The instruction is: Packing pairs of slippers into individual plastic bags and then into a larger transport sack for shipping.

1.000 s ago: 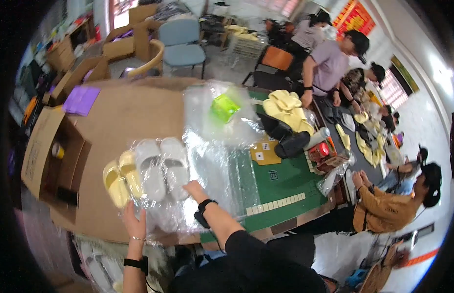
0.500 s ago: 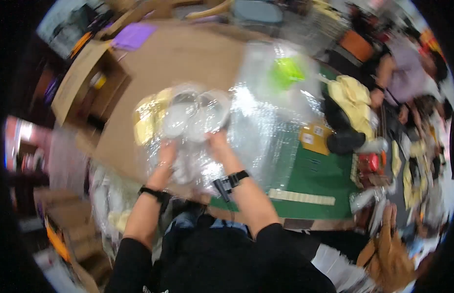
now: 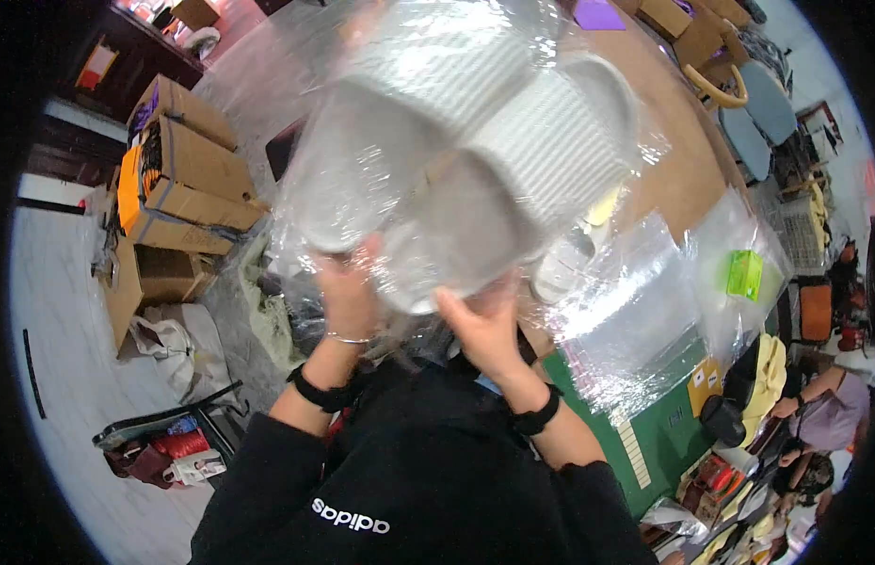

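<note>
A pair of light grey slippers (image 3: 461, 221) in clear plastic wrap is held up close in front of me, with ribbed straps across the tops. My left hand (image 3: 348, 297) is closed on the lower edge at the left slipper's end. My right hand (image 3: 484, 315) grips the lower edge of the other one, thumb on the near face. Some fingers of both hands are hidden behind the slippers. Beyond, partly covered by them, a smaller white slipper (image 3: 562, 268) lies on the table, near something pale yellow (image 3: 602, 207).
Clear plastic bags (image 3: 626, 311) lie on the table to the right, with a bright green box (image 3: 744, 275) on them. A green mat (image 3: 663, 438) bears a pale strip (image 3: 633, 454). Cardboard boxes (image 3: 197, 179) stand at left, near a chair (image 3: 174, 438). Another person (image 3: 833, 410) is at far right.
Both hands have raised the wrapped slippers from over the table to close before me. My view has swung left, so the table now sits farther right.
</note>
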Tool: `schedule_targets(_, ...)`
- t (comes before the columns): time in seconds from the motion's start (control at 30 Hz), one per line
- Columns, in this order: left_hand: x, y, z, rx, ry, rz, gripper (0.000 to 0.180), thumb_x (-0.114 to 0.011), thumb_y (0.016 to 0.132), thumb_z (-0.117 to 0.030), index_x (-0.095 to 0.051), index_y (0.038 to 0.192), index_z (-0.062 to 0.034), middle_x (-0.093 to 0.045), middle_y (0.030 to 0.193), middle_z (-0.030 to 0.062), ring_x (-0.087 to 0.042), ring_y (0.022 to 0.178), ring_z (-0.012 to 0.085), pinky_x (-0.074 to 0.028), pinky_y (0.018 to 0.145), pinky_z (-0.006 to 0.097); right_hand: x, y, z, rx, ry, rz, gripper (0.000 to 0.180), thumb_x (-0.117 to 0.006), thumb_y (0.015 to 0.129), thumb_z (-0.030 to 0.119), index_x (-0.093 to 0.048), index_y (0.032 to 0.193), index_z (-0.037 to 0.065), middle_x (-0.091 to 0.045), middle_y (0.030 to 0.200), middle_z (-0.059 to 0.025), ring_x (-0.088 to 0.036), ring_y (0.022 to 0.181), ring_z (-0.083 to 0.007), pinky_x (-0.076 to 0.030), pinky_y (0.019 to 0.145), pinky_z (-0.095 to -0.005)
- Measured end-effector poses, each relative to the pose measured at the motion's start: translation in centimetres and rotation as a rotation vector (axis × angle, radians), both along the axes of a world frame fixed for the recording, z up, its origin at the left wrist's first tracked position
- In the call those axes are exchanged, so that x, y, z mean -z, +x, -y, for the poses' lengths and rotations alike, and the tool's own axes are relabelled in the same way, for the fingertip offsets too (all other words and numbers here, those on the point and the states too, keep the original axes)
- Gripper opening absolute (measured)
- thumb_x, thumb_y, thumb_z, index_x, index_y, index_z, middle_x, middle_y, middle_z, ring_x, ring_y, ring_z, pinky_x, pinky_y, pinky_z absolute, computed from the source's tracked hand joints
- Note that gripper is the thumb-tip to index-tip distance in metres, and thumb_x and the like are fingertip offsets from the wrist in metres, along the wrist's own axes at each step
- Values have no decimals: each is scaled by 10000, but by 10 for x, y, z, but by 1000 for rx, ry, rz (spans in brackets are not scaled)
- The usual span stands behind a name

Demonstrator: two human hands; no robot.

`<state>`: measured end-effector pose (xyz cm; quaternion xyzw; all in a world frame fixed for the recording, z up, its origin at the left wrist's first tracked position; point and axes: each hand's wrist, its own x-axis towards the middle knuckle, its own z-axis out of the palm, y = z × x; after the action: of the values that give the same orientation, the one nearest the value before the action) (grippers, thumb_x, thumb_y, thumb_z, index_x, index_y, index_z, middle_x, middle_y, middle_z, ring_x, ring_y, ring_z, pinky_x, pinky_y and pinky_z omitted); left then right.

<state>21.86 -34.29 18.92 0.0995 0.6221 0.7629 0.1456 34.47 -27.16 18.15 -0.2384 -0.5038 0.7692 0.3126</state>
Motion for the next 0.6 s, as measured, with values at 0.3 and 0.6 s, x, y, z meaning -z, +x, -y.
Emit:
schedule_targets(0.3, 184, -173, 298, 91, 159, 497, 470, -581, 808, -167, -411, 1196, 37, -540, 1119, 152, -562, 945, 226, -451, 809, 318, 82, -89, 5, -157, 485, 808, 457, -688, 691, 363, -549, 930, -1, -595, 898, -160, -588, 829, -256, -465, 734, -326)
schedule_targets(0.6, 128, -158, 222, 20, -320, 426, 831, -566, 796, -229, 6, 1393, -148, -374, 1281, 153, -465, 1026, 220, -409, 832, 416, 149, -68, -14, 31, 769, 1213, 218, -495, 795, 207, -572, 876, 20, -598, 785, -233, -576, 756, -405, -454, 691, -464)
